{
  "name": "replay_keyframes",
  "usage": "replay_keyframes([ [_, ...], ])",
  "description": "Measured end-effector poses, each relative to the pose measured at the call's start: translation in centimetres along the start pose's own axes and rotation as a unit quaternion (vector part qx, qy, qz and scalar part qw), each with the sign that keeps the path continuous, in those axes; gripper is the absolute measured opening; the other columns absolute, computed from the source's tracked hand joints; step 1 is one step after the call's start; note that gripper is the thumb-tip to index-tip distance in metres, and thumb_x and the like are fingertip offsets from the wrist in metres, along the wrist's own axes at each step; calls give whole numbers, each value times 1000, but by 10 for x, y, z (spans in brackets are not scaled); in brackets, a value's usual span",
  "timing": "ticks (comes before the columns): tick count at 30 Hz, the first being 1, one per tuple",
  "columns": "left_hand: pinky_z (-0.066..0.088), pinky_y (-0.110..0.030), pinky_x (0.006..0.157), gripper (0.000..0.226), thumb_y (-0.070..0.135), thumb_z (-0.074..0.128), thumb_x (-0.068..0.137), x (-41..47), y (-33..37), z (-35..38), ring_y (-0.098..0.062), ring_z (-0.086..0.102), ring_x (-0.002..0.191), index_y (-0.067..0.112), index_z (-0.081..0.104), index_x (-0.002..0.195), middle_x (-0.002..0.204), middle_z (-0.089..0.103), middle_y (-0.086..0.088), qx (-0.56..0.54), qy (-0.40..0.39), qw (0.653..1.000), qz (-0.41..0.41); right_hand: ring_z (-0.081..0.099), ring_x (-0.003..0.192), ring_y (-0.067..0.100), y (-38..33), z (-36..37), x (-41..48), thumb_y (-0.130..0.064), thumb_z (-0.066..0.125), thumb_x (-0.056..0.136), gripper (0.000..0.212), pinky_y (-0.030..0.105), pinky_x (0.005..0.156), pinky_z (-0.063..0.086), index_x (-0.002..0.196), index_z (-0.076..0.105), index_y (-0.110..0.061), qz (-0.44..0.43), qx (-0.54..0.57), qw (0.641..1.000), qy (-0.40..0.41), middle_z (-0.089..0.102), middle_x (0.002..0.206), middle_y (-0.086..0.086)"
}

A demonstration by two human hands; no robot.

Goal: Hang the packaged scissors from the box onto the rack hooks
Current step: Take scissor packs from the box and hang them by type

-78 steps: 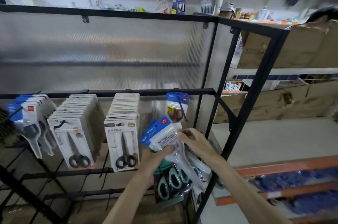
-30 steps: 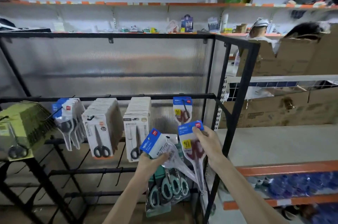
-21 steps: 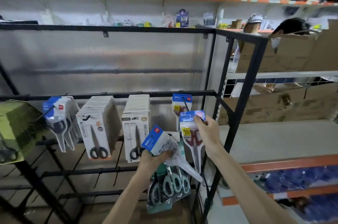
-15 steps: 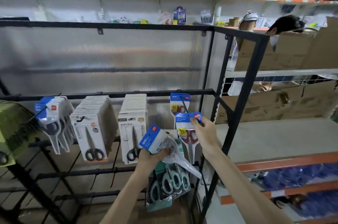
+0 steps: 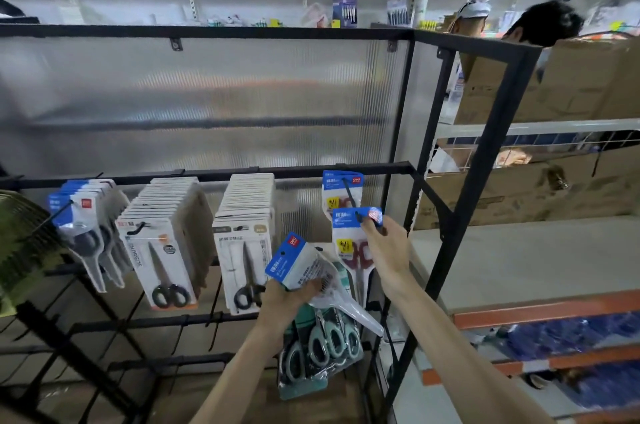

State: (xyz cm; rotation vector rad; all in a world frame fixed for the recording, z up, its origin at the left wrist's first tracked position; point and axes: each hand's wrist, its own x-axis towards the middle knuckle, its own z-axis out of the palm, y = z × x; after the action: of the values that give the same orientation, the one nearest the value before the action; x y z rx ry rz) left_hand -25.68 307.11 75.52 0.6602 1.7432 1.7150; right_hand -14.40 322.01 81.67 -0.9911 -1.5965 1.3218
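My right hand [image 5: 386, 250] grips the blue top of a packaged red-handled scissors [image 5: 353, 243] and holds its hang hole at the tip of a black rack hook [image 5: 350, 195]. One blue-topped pack [image 5: 341, 189] hangs further back on that hook. My left hand [image 5: 289, 295] holds a stack of several blue-topped scissor packs [image 5: 304, 271], tilted, just left of and below the hook. The box is not in view.
The black rack bar [image 5: 207, 175] carries rows of hung scissor packs: blue ones [image 5: 86, 215] and two white-carded rows [image 5: 166, 236] [image 5: 247, 236]. Green-handled scissors [image 5: 322, 344] hang lower. A black frame post [image 5: 485, 163] stands right. A person stands behind cardboard boxes [image 5: 571, 77].
My right hand pulled one red-handled pack off the stack, lifted it up and brought it to the hook tip. The left hand kept the stack roughly where it was.
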Motion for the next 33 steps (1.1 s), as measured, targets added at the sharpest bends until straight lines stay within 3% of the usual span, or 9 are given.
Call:
replay_keyframes([
  [6, 58, -19, 69, 28, 4, 81, 83, 11, -2, 0, -6, 74, 85, 18, 69, 104, 93, 78, 5, 30, 14, 999, 12, 59, 64, 11, 10, 15, 51, -30, 61, 98, 27, 32, 63, 42, 77, 67, -14, -7, -46, 999, -2, 65, 68, -3],
  [11, 61, -25, 72, 23, 6, 80, 84, 21, -4, 3, -19, 75, 90, 14, 69, 103, 94, 78, -4, 42, 14, 999, 1, 64, 69, 25, 20, 30, 92, -36, 64, 95, 36, 43, 65, 47, 74, 67, -7, 15, -59, 998, -18, 68, 69, 8],
  [14, 57, -19, 65, 24, 5, 80, 83, 23, -1, 7, -9, 74, 81, 18, 67, 98, 88, 76, 2, 48, 23, 999, -5, 70, 81, 35, 21, 36, 107, -36, 64, 95, 31, 50, 71, 53, 78, 69, -11, 40, -69, 996, -28, 72, 78, 15],
  [19, 57, -19, 67, 22, 7, 78, 86, 28, 4, 8, -17, 73, 89, 18, 67, 101, 94, 76, 0, 61, 31, 998, -4, 66, 72, 33, 16, 39, 119, -42, 56, 99, 42, 40, 63, 46, 72, 65, -10, 14, -118, 992, -51, 70, 78, 19],
  [22, 57, -20, 66, 21, 10, 79, 85, 29, 8, 10, -11, 73, 83, 22, 66, 97, 88, 75, 5, 65, 33, 997, -6, 60, 65, 26, 10, 39, 122, -47, 52, 100, 46, 38, 61, 45, 72, 61, -12, 15, -148, 987, -57, 65, 72, 12],
  [25, 61, -31, 75, 20, 11, 80, 85, 26, 10, 10, -19, 74, 89, 18, 68, 100, 91, 77, 1, 60, 37, 997, -20, 62, 69, 24, 4, 31, 112, -38, 52, 102, 35, 38, 66, 51, 74, 56, -16, 20, -186, 980, -73, 68, 81, 12],
  [28, 59, -22, 72, 19, 7, 78, 86, 23, 13, 10, -13, 75, 86, 16, 70, 101, 87, 79, 4, 30, 27, 999, -11, 56, 65, 16, 8, 17, 81, -28, 55, 101, 30, 23, 58, 47, 74, 54, -16, -4, -173, 980, -99, 62, 74, 5],
  [30, 54, -12, 68, 22, 7, 78, 86, 23, 15, 10, -2, 74, 82, 20, 70, 103, 86, 78, 9, 21, 23, 999, -8, 53, 67, 9, 17, 10, 57, -32, 56, 100, 23, 13, 53, 37, 84, 58, -15, -15, -171, 974, -146, 59, 76, -5],
  [33, 52, -15, 78, 30, 12, 80, 85, 23, 17, 11, 5, 71, 85, 27, 69, 109, 95, 77, 13, 5, 26, 1000, -16, 59, 97, 0, 27, 2, 31, -36, 61, 97, 27, 11, 72, 41, 115, 60, -17, -26, -193, 952, -237, 63, 107, -10],
])
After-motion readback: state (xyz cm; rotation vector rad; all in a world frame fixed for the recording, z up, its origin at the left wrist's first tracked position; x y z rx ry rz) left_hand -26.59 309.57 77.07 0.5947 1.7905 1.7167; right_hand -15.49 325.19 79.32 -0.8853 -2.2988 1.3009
